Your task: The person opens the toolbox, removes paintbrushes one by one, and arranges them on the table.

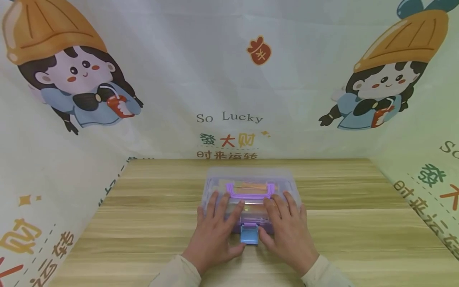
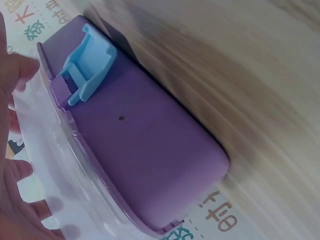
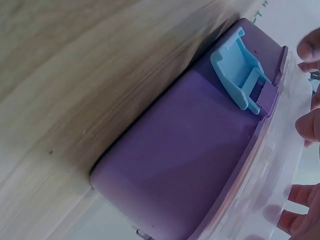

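Note:
A purple storage box (image 2: 150, 145) with a clear lid (image 1: 215, 185) sits on the wooden table. A purple handle (image 1: 250, 195) lies on top of the lid. At the front, the blue latch (image 1: 249, 235) stands swung outward, away from the box wall. My left hand (image 1: 216, 229) rests its spread fingertips on the left part of the lid. On the right part, the fingers of my right hand (image 1: 287, 227) touch the lid in the same way, its thumb beside the latch. Orange and pale contents show blurred through the lid.
The wood-grain table (image 1: 340, 227) extends to both sides of the box. Behind it and at the sides hangs a pale printed cloth (image 1: 172, 79) with cartoon figures and lettering.

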Demonstrator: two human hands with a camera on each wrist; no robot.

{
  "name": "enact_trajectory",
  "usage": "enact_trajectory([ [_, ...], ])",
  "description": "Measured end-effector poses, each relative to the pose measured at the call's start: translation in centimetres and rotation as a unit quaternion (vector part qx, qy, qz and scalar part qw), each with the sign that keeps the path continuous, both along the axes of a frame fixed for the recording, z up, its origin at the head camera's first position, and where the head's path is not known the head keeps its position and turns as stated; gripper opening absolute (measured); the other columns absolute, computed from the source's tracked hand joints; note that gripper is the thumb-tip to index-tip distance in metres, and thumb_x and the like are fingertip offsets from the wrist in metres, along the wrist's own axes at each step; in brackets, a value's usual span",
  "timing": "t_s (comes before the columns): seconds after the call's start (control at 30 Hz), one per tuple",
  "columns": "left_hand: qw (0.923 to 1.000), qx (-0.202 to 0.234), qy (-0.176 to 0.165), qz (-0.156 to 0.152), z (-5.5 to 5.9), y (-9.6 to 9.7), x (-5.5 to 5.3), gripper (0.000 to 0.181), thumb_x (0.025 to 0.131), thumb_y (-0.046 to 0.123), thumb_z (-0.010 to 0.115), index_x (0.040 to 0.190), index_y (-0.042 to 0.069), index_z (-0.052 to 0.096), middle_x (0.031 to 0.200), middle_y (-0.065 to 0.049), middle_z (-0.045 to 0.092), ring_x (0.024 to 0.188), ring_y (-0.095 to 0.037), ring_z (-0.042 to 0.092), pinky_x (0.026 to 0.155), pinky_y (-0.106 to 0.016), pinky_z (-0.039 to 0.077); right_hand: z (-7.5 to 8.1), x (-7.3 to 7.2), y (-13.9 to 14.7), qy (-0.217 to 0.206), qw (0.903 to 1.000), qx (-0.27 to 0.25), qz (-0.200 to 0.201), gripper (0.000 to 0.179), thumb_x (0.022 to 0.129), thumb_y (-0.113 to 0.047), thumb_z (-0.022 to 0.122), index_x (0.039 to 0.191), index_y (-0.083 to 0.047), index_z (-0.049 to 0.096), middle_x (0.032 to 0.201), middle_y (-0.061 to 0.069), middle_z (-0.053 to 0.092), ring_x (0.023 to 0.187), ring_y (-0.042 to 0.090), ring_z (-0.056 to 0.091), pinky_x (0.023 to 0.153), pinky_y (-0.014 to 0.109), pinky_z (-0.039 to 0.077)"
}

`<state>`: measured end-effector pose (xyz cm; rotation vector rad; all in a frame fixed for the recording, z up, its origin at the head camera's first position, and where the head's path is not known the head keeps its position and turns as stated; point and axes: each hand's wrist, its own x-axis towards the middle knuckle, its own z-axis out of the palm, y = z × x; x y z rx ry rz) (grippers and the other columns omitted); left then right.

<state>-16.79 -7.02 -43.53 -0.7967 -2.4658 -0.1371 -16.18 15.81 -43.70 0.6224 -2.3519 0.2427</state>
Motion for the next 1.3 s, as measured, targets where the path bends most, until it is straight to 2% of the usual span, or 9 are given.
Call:
enact_trajectory([
  [0.27,0.9991,0.023,0.036,0.005,0.4,0.8,0.5,0.088,0.073,0.059,0.075,0.145,0.018,0.047,0.146,-0.021,0.039,0.136,-0.049,0.031,0.085,-0.078,0.038,0.3,0.0,0.0,0.028,0.9996,-0.002,-0.003,0.076,0.067,-0.041,0.084,0.128,-0.008,0.053,0.127,0.017,0.053,0.125,0.047,0.043,0.082,0.079,0.038],
  [0.47,0.9984,0.021,0.051,0.013,0.4,1.1,0.5,0.086,0.073,0.06,0.075,0.143,0.017,0.05,0.145,-0.021,0.039,0.135,-0.049,0.032,0.085,-0.078,0.038,0.6,-0.2,0.0,0.068,0.9977,0.005,-0.008,0.075,0.062,-0.025,0.091,0.126,-0.007,0.056,0.125,0.018,0.056,0.121,0.046,0.048,0.079,0.076,0.041],
  [0.7,0.9983,0.014,0.053,0.018,0.3,1.3,0.6,0.09,0.073,0.058,0.077,0.146,0.016,0.047,0.149,-0.023,0.035,0.137,-0.05,0.028,0.087,-0.079,0.036,1.0,-0.3,0.2,0.079,0.9967,0.016,-0.01,0.07,0.067,-0.026,0.089,0.125,-0.006,0.057,0.125,0.018,0.057,0.121,0.045,0.05,0.079,0.07,0.044],
  [0.97,0.9967,0.018,0.077,0.015,0.2,1.2,0.6,0.085,0.073,0.054,0.077,0.144,0.015,0.05,0.154,-0.027,0.028,0.141,-0.051,0.024,0.095,-0.077,0.032,2.0,-0.2,0.4,0.061,0.9972,0.043,-0.004,0.073,0.073,-0.028,0.086,0.134,-0.004,0.053,0.133,0.019,0.053,0.127,0.045,0.046,0.086,0.069,0.044],
  [1.03,0.9964,0.017,0.082,0.012,0.2,1.1,0.6,0.084,0.073,0.053,0.077,0.143,0.015,0.051,0.155,-0.027,0.027,0.141,-0.051,0.023,0.098,-0.075,0.03,2.3,-0.2,0.5,0.059,0.9973,0.044,-0.002,0.069,0.079,-0.028,0.08,0.136,-0.003,0.051,0.135,0.02,0.052,0.128,0.045,0.044,0.087,0.071,0.043],
  [1.1,0.9964,0.015,0.083,0.011,0.2,1.1,0.7,0.084,0.073,0.052,0.078,0.143,0.015,0.051,0.156,-0.028,0.024,0.142,-0.051,0.022,0.101,-0.074,0.028,2.4,-0.4,0.4,0.061,0.9972,0.043,0.0,0.058,0.091,-0.033,0.066,0.137,-0.002,0.05,0.136,0.02,0.051,0.13,0.045,0.043,0.088,0.073,0.041],
  [1.17,0.9966,0.008,0.081,0.012,0.2,1.0,0.9,0.083,0.074,0.052,0.077,0.143,0.014,0.051,0.157,-0.028,0.022,0.143,-0.051,0.019,0.103,-0.073,0.027,2.6,-0.6,0.5,0.065,0.997,0.042,0.003,0.053,0.099,-0.038,0.051,0.138,-0.001,0.05,0.137,0.02,0.051,0.13,0.046,0.043,0.087,0.074,0.041],
  [1.27,0.9967,-0.009,0.078,0.017,0.1,1.0,1.2,0.081,0.077,0.051,0.076,0.144,0.015,0.05,0.158,-0.028,0.02,0.144,-0.05,0.017,0.104,-0.072,0.027,2.9,-1.0,0.5,0.077,0.9962,0.04,0.006,0.058,0.106,-0.044,0.029,0.137,0.0,0.05,0.137,0.021,0.051,0.128,0.047,0.044,0.084,0.077,0.041],
  [1.3,0.9966,-0.015,0.079,0.019,0.1,1.0,1.3,0.08,0.077,0.052,0.075,0.145,0.015,0.05,0.158,-0.028,0.02,0.144,-0.05,0.018,0.104,-0.071,0.027,3.0,-1.0,0.5,0.081,0.9958,0.043,0.006,0.059,0.106,-0.045,0.027,0.137,0.0,0.05,0.137,0.02,0.051,0.128,0.047,0.044,0.083,0.076,0.041],
])
